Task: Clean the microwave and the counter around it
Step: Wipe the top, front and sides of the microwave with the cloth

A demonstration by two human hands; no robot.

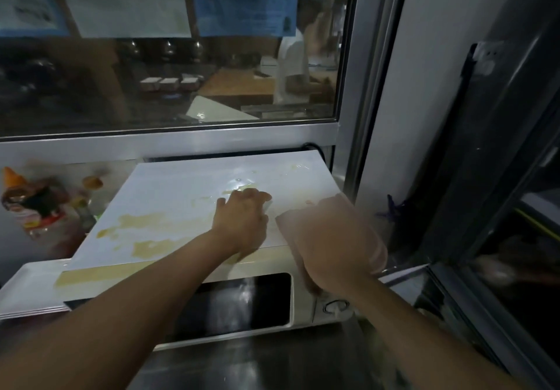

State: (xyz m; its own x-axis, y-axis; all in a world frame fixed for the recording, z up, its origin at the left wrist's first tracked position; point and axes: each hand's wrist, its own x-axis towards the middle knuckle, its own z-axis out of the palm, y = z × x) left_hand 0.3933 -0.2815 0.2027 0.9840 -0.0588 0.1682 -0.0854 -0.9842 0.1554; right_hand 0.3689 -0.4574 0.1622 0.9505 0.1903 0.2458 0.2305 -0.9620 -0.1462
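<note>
The white microwave [188, 195] stands on a steel counter [248, 365], and its top is smeared with yellow-brown stains [151, 223]. Its dark door window [236, 305] and a dial [335, 306] face me. My left hand [242, 223] lies on the top near the middle, fingers curled over a small white cloth [268, 208] that mostly stays hidden under it. My right hand [330, 268] hovers above the front right corner and grips a translucent bottle [339, 226], which is blurred and tilted toward the top.
Sauce bottles [36, 202] crowd the counter left of the microwave. A stack of white trays [27, 295] lies at its front left. A glass window [169, 86] rises behind it, and a dark cabinet door [491, 177] stands to the right.
</note>
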